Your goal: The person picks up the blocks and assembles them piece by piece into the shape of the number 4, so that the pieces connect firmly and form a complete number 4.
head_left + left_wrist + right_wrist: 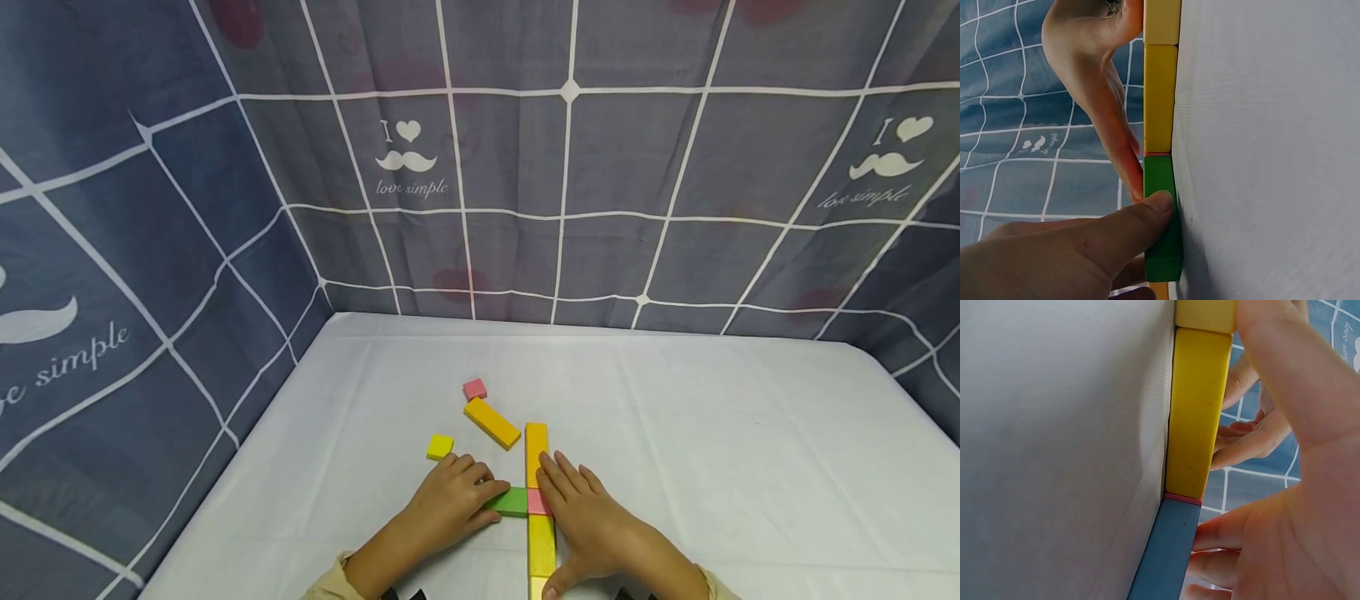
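Note:
My left hand (450,500) holds a green block (512,502), its thumb and fingers on the block's sides. The green block meets a small pink block (538,502) in a straight row. In that row an orange block (536,442) lies at the far end, a yellow block (542,546) nearer me, then a pale yellow block (537,588). My right hand (600,529) lies along the row's right side with its fingers extended, its thumb by the pale yellow block. In the right wrist view a blue block (1166,550) lies under its fingers; the hand hides it from the head view.
Beyond my hands on the white-covered table (712,425) lie a loose orange block (492,422), a small pink block (475,389) touching or near its end, and a small yellow block (440,446) by my left knuckles. Grey checked curtains (510,150) stand behind and beside the table.

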